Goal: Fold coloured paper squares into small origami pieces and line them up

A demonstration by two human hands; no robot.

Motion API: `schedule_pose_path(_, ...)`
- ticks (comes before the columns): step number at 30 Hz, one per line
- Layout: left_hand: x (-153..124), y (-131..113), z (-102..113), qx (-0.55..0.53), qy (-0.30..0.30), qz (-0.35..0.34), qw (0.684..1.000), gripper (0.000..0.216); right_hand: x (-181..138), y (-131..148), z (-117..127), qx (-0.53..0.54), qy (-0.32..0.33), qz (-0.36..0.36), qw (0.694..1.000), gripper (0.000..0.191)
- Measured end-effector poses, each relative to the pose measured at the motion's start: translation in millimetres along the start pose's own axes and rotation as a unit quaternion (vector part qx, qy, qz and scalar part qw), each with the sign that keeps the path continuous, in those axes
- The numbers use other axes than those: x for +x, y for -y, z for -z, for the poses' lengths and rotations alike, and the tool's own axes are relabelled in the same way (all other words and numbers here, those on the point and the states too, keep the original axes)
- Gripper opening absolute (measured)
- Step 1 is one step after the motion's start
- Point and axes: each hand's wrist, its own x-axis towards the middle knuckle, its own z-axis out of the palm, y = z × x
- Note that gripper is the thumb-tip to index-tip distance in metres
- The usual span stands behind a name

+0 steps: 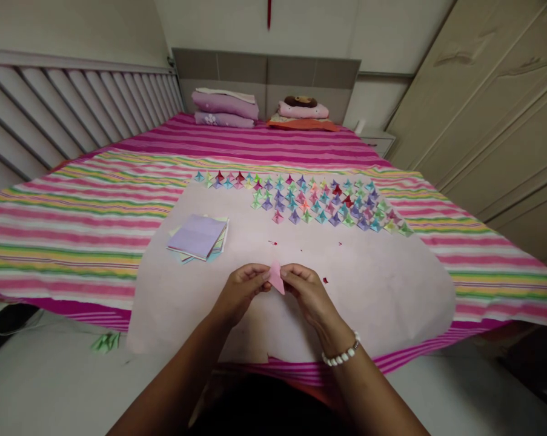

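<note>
A small folded piece of pink paper [276, 279] is held up between my two hands, over the near middle of a large pale sheet [391, 290]. My left hand [246, 287] pinches its left side between thumb and fingers. On the right side, my right hand [306, 289] grips it the same way, with a white bead bracelet at the wrist. Left of my hands lies a stack of square coloured papers [198, 236], a lilac one on top. Beyond my hands, many small folded paper figures [321, 200] stand in rows.
The sheet covers part of a striped bed [73, 224]. Tiny red scraps [325, 280] lie right of my hands. Folded purple bedding [225, 108] and a pink pile [303, 110] rest by the headboard [241, 69]. A green crumpled piece [106, 343] is on the floor at left.
</note>
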Motion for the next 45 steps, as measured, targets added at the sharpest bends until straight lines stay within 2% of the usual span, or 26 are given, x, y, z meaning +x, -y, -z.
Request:
schedule_pose_path(4, 0.5, 1.2, -0.1, 0.083, -0.037, -0.037, 0.995, 0.026, 2.1, -1.4, 2.3, -0.076, -0.003, 0.024, 0.997, 0.012)
schedule_pose_path(10, -2.2, 2.8, -7.2, 0.142, -0.041, -0.088, 0.985, 0.022, 2.0, -2.5, -1.9, -0.140, -0.036, 0.070, 0.987, 0.009)
schedule_pose_path(16, -9.3, 3.2, -15.9, 0.238, -0.029, -0.125, 0.963, 0.022, -0.6, -4.9, -5.3, -0.243, -0.088, 0.160, 0.953, 0.007)
schedule_pose_path(21, -9.9, 3.4, -17.7, 0.298, -0.034, -0.160, 0.940, 0.017, -2.0, -5.5, -7.6, -0.297, -0.084, 0.214, 0.927, 0.011)
schedule_pose_path(27, -4.9, 8.5, -12.0, 0.365, -0.047, -0.243, 0.897, 0.019, 0.1, -6.8, -6.5, -0.260, -0.085, 0.212, 0.938, 0.013)
schedule_pose_path(31, -5.9, 8.3, -9.3, 0.365, -0.073, -0.254, 0.893, 0.025, 2.2, -7.7, -5.1, -0.213, -0.104, 0.193, 0.952, 0.013)
schedule_pose_path(34, -8.1, 5.2, -7.2, 0.368, -0.025, -0.300, 0.880, 0.017, 3.3, -6.5, -3.9, -0.174, -0.109, 0.156, 0.966, 0.009)
schedule_pose_path(38, -8.8, 5.2, -3.1, 0.412, 0.048, -0.327, 0.849, 0.034, 2.6, -2.6, -2.2, -0.139, -0.101, 0.110, 0.979, 0.007)
schedule_pose_path(41, -7.7, 7.1, -1.9, 0.406, 0.052, -0.320, 0.855, 0.036, 2.3, -1.5, -0.4, -0.104, -0.092, 0.090, 0.986, 0.005)
schedule_pose_path(45, -6.5, 4.4, -4.2, 0.367, 0.009, -0.298, 0.881, 0.020, 2.9, -3.4, 2.8, -0.059, -0.051, 0.064, 0.995, 0.013)
